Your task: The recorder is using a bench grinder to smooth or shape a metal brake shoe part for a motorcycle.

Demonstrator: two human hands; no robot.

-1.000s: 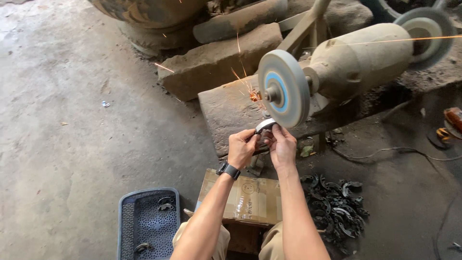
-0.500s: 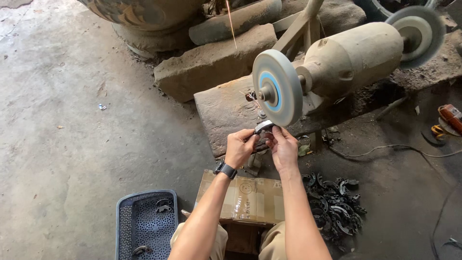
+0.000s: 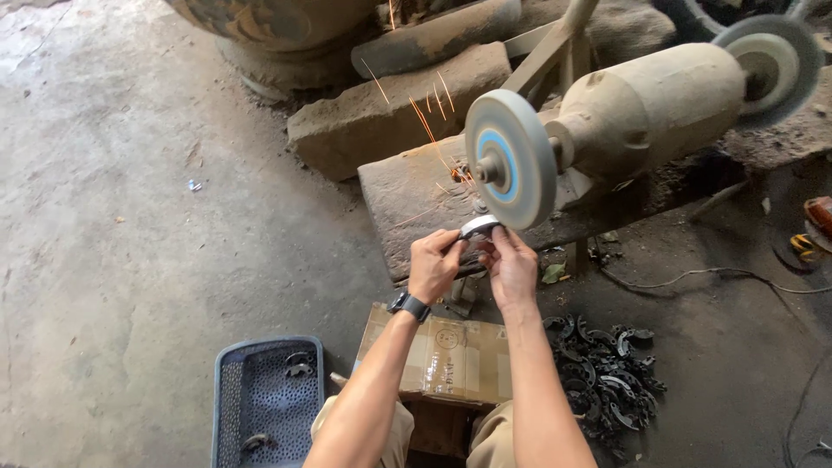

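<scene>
Metal piece: a small curved metal piece (image 3: 479,227) is held up against the lower rim of the grinding wheel (image 3: 510,159), and orange sparks (image 3: 429,117) are thrown up and to the left.
Left hand: the left hand (image 3: 435,263) is closed on the piece's left end; a dark watch (image 3: 409,305) is worn on that wrist.
Right hand: the right hand (image 3: 511,267) is closed on the piece's right end, fingertips just under the wheel.
Grinder: the wheel is mounted on a dusty motor (image 3: 650,108), with a second wheel (image 3: 769,61) at its far end; the motor is carried on a stone slab (image 3: 416,195).
Floor: a taped cardboard box (image 3: 446,354) is seen below the forearms, a blue plastic basket (image 3: 267,399) with a few pieces inside lies to its left, and a heap of dark curved metal parts (image 3: 602,374) lies to its right on the concrete floor (image 3: 130,260).
</scene>
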